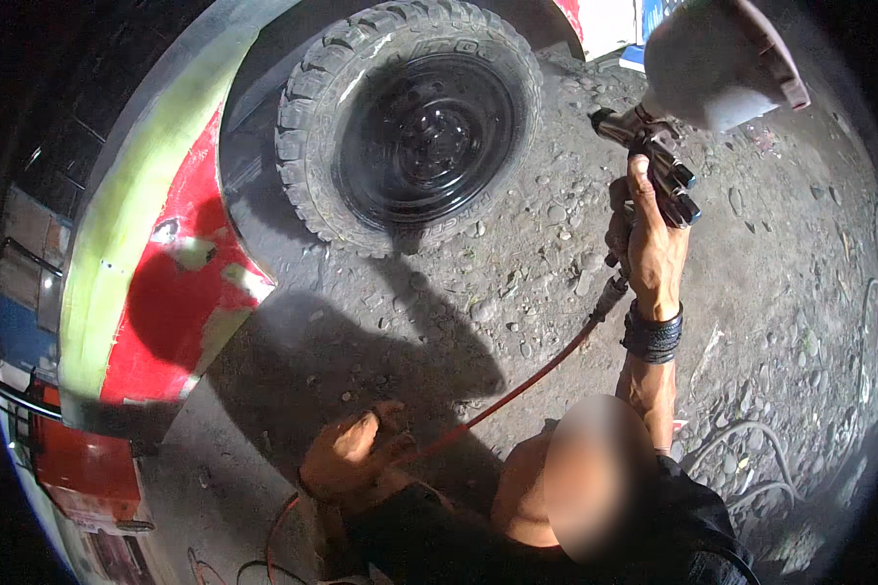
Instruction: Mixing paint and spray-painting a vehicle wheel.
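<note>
My right hand [656,249] is raised and closed round the grip of a paint spray gun [665,175]. A large pale cup [717,68] sits on top of the gun, whose nozzle end points left toward the wheel. From the bottom of the grip, a red air hose [526,388] slopes down to my left hand [359,450]. That hand is low and in shadow, its fingers curled round the hose. Left of both hands is a car body panel [141,322], patched in red and yellow-green. Beside it stands a wheel [429,127] with a chunky black tyre and glossy black rim.
Stony dirt ground [556,253] lies under everything. A grey cable [765,429] curls on it at the right. More of the hose [281,526] loops at the bottom left. White and blue sheets [614,27] lie at the far edge. Dark shadows fall across the panel and ground.
</note>
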`<state>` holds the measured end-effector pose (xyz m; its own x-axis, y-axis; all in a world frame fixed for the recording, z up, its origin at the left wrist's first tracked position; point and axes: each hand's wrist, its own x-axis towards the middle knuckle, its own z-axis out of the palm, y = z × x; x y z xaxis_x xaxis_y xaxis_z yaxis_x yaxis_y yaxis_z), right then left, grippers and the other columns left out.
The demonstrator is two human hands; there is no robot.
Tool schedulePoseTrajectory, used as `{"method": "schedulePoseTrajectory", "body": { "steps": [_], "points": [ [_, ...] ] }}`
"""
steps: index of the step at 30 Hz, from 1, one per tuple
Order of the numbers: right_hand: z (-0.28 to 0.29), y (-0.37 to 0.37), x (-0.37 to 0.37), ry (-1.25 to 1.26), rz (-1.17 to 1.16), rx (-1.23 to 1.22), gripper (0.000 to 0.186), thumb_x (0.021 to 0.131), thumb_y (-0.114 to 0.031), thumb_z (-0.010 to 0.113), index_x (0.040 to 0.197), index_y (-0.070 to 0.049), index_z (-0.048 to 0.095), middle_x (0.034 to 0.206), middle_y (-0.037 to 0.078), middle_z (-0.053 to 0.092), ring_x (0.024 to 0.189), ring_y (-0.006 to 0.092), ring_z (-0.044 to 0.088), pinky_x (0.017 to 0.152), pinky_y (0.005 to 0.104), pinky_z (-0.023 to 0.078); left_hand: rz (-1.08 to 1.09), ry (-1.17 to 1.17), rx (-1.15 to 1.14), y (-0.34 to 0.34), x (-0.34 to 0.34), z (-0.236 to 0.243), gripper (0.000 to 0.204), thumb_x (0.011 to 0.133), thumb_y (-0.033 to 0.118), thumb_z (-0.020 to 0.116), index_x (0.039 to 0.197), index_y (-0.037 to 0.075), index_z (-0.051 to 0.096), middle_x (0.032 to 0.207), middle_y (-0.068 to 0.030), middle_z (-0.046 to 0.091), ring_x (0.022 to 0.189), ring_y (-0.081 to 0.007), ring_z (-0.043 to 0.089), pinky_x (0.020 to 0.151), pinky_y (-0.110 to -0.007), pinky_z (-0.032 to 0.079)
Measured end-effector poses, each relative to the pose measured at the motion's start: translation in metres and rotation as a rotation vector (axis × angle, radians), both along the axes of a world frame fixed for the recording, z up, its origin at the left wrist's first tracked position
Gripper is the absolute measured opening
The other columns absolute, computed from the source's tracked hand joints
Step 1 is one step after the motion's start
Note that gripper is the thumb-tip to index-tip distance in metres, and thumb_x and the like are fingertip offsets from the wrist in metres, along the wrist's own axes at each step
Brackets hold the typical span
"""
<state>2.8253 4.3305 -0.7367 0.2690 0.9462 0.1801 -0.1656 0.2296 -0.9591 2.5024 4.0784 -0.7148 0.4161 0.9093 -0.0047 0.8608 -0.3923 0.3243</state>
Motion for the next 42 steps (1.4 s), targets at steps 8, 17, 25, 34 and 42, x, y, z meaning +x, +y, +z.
{"method": "schedulePoseTrajectory", "body": {
  "steps": [8,17,25,34,42],
  "points": [
    [0.027,-0.043,-0.029,0.028,0.283,0.137,0.036,0.1,-0.038,0.068,0.098,-0.001,0.068,0.065,-0.001,0.058,0.044,0.0061,0.047,0.039,0.024,0.034,0.003,-0.069,0.07,-0.004,-0.012,-0.02,0.038,0.094,0.025,0.074,0.117,-0.005,0.066,0.097,-0.0189,0.073,0.086,-0.0322,0.074,0.07,-0.041,0.06],
    [0.015,-0.032,-0.029,0.082,0.332,0.059,0.038,0.099,-0.039,0.069,0.11,-0.003,0.068,0.075,0.003,0.063,0.048,0.0067,0.048,0.041,0.0232,0.033,-0.036,0.059,0.135,-0.012,-0.012,-0.016,0.044,0.094,0.027,0.074,0.124,-0.004,0.063,0.096,-0.0185,0.073,0.085,-0.0319,0.075,0.07,-0.041,0.06],
    [0.002,0.007,-0.009,0.063,-0.007,0.003,0.041,0.097,-0.05,0.069,0.091,-0.009,0.066,0.07,-0.003,0.059,0.049,0.0038,0.046,0.043,0.0237,0.035,0.049,-0.009,0.065,-0.011,-0.009,-0.003,0.042,0.096,0.028,0.071,0.124,-0.003,0.064,0.094,-0.0182,0.074,0.082,-0.0321,0.074,0.069,-0.041,0.06],
    [-0.095,0.013,0.028,-0.22,-0.06,-0.036,0.038,0.099,-0.046,0.067,0.099,-0.008,0.068,0.072,-0.004,0.057,0.053,0.0034,0.047,0.046,0.0232,0.036,0.078,-0.011,-0.048,-0.011,-0.009,-0.014,0.042,0.098,0.028,0.069,0.125,-0.003,0.062,0.093,-0.0188,0.073,0.088,-0.0322,0.073,0.072,-0.043,0.059],
    [-0.105,-0.035,-0.008,-0.235,0.205,-0.208,0.047,0.1,-0.048,0.066,0.093,-0.001,0.067,0.071,0.0,0.059,0.06,0.0099,0.051,0.055,0.0304,0.041,0.28,-0.107,-0.176,-0.009,0.002,-0.001,0.042,0.098,0.03,0.069,0.123,-0.003,0.062,0.098,-0.0188,0.073,0.089,-0.0347,0.073,0.076,-0.043,0.058]
  ]
}}
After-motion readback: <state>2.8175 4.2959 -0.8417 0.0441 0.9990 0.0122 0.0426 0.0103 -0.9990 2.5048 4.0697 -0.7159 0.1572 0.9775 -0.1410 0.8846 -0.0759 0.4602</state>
